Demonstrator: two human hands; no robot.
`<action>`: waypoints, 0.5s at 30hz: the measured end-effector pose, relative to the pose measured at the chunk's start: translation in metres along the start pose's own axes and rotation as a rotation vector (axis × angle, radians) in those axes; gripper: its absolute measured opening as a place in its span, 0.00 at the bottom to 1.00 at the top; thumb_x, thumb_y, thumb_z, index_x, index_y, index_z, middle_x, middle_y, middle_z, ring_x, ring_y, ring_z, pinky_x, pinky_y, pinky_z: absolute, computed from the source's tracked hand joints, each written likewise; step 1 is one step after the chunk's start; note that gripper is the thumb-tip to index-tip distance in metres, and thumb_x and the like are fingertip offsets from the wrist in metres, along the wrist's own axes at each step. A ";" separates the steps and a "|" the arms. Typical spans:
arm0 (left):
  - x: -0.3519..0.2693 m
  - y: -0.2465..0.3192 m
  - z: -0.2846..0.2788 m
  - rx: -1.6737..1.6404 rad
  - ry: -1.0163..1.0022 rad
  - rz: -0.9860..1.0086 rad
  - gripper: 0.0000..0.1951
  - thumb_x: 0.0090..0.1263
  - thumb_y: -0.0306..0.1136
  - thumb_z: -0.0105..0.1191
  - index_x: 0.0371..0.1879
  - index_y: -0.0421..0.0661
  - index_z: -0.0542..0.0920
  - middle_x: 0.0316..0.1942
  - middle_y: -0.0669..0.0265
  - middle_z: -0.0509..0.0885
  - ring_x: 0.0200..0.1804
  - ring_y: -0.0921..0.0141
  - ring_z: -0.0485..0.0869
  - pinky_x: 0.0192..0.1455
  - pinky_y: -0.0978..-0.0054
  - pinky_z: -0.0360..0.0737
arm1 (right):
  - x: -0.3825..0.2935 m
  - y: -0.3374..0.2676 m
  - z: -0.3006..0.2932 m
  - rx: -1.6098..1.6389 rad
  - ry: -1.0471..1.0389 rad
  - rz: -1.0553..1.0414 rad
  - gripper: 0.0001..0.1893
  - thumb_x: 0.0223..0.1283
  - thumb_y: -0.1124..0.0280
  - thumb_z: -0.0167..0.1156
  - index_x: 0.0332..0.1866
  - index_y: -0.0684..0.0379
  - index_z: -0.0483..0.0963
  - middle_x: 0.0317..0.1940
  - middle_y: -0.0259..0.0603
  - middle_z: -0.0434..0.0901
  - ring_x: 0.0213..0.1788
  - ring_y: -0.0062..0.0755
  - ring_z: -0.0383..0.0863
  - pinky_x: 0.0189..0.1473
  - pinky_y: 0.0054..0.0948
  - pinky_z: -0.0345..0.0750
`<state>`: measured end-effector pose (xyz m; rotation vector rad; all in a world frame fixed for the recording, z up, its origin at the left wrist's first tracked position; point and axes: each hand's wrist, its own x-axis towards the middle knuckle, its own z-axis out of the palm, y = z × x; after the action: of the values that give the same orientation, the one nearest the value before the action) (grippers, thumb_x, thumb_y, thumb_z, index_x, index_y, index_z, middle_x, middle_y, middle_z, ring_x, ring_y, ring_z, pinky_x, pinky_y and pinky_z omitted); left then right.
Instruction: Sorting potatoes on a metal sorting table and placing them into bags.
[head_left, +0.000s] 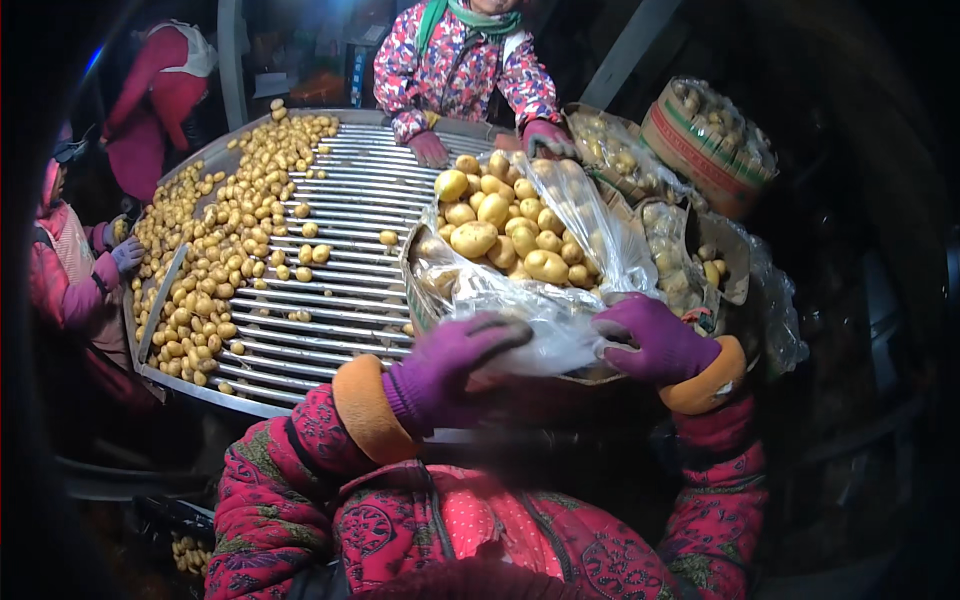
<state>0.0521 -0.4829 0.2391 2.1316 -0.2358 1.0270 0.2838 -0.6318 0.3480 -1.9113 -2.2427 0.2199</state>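
Note:
A cardboard box lined with a clear plastic bag (540, 341) stands before me on the slatted metal table, filled with potatoes (499, 225). My right hand (652, 337), in a purple knit glove, pinches the gathered plastic at the box's near right corner. Gloved the same way, my left hand (469, 360) rests against the bag's near edge; it is blurred, and whether its fingers grip the film is unclear. The bag's mouth lies open over the potatoes, with a stretch of film (581, 202) drawn up along the right side. Only part of the box's wall (420, 300) shows.
Metal bars (330, 277) form the sorting table, with loose potatoes (217, 255) heaped along its left. Across from me a person's gloved hand (551, 139) touches the box's far side. Another person's hand (127, 253) is at the left rim. Filled boxes (709, 146) stand right.

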 end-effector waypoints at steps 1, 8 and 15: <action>-0.001 0.004 -0.006 0.180 0.008 -0.030 0.34 0.51 0.36 0.65 0.61 0.47 0.70 0.55 0.54 0.76 0.55 0.51 0.77 0.57 0.58 0.75 | 0.003 -0.003 -0.001 0.013 -0.008 0.004 0.19 0.46 0.58 0.65 0.42 0.59 0.80 0.35 0.52 0.80 0.41 0.54 0.78 0.45 0.44 0.74; 0.020 -0.016 -0.010 0.298 0.108 -0.055 0.36 0.44 0.30 0.69 0.59 0.46 0.72 0.49 0.61 0.79 0.54 0.61 0.78 0.62 0.58 0.70 | 0.013 -0.023 -0.003 0.291 -0.123 -0.009 0.15 0.48 0.60 0.66 0.29 0.63 0.76 0.23 0.49 0.75 0.27 0.45 0.75 0.33 0.35 0.71; 0.024 -0.023 -0.007 0.528 -0.019 -0.098 0.40 0.42 0.45 0.72 0.58 0.44 0.73 0.53 0.56 0.78 0.59 0.58 0.75 0.64 0.58 0.68 | 0.004 -0.027 0.005 0.639 -0.025 -0.024 0.11 0.46 0.70 0.67 0.26 0.65 0.73 0.19 0.46 0.69 0.24 0.33 0.72 0.30 0.33 0.68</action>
<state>0.0740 -0.4584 0.2466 2.5918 0.1500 1.0979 0.2557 -0.6322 0.3496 -1.5325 -1.8822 0.8424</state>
